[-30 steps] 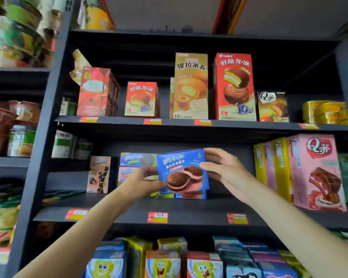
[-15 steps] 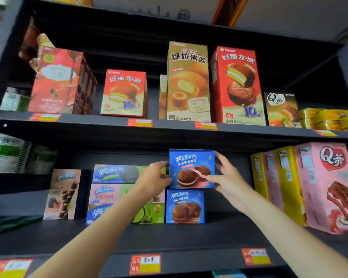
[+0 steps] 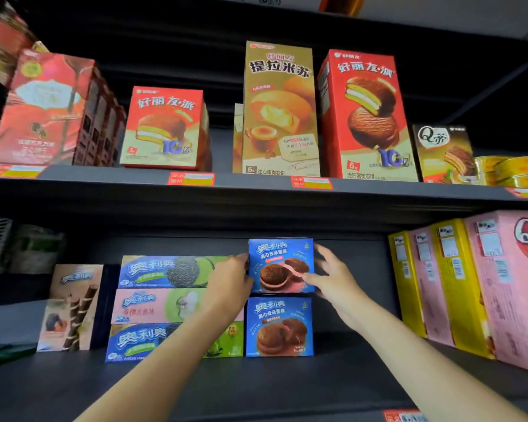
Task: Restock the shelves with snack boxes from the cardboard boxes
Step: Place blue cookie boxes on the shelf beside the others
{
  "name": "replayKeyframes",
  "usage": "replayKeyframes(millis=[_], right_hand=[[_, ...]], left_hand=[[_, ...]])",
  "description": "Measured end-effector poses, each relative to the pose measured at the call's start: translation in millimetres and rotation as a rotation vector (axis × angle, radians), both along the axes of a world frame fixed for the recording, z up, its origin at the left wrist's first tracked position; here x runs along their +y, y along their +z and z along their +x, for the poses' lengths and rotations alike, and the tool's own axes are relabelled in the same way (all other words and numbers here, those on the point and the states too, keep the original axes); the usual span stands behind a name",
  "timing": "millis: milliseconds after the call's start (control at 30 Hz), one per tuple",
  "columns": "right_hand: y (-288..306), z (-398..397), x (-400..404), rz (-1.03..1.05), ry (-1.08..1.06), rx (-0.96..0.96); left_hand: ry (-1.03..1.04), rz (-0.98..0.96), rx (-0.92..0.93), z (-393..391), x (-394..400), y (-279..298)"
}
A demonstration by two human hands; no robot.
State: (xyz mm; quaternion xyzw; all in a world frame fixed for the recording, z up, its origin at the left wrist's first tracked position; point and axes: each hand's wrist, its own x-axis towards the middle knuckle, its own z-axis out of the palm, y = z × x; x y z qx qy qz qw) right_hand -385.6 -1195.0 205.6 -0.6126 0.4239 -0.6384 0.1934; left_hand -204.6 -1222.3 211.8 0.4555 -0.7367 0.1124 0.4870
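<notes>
A small blue cardboard snack box printed with chocolate sandwich cakes is seen stacked squarely on an identical blue box on a dark grey metal shelf. The upper box is framed between two bare hands. The left hand is pressed against the box's left edge, its fingers bent around that edge; whether they are truly gripping or only steadying cannot be told, since the fingertips are hidden behind the box. The right hand is held at the right edge with fingers spread and fairly straight, the thumb touching the lower right corner of the front face. The box thus lies directly between the two sets of fingers, its front face turned outward, roughly square, with no marked long axis. Both hands are about equally near. Just left of the left fingers, three long flat biscuit boxes in green, pink and blue are piled. The cardboard supply boxes are not in view, and the back of the shelf is lost in shadow.
</notes>
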Motion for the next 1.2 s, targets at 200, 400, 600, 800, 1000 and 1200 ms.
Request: replayKeyframes(millis=[200, 400, 600, 800, 1000, 1200], right_hand=[[-4, 1, -7, 0.069, 0.008, 0.012], [-10, 7, -17, 0.076, -0.079, -0.027], [-14, 10, -17, 0.099, -0.123, 0.025], [-13, 14, -15, 0.107, -0.140, 0.031], [-14, 16, -4, 0.148, -0.186, 0.038], [-12, 21, 25, -0.007, -0.438, 0.012]], left_hand=[[0.072, -0.038, -0.080, -1, -4, -3], [0.099, 0.039, -0.021, 0, -4, -7], [0.077, 0.117, 0.018, 0, -5, -14], [0.052, 0.124, 0.057, 0, -6, -16], [0.067, 0.119, -0.016, 2, 6, -15], [0.023, -0.013, 0.053, 3, 31, -9]])
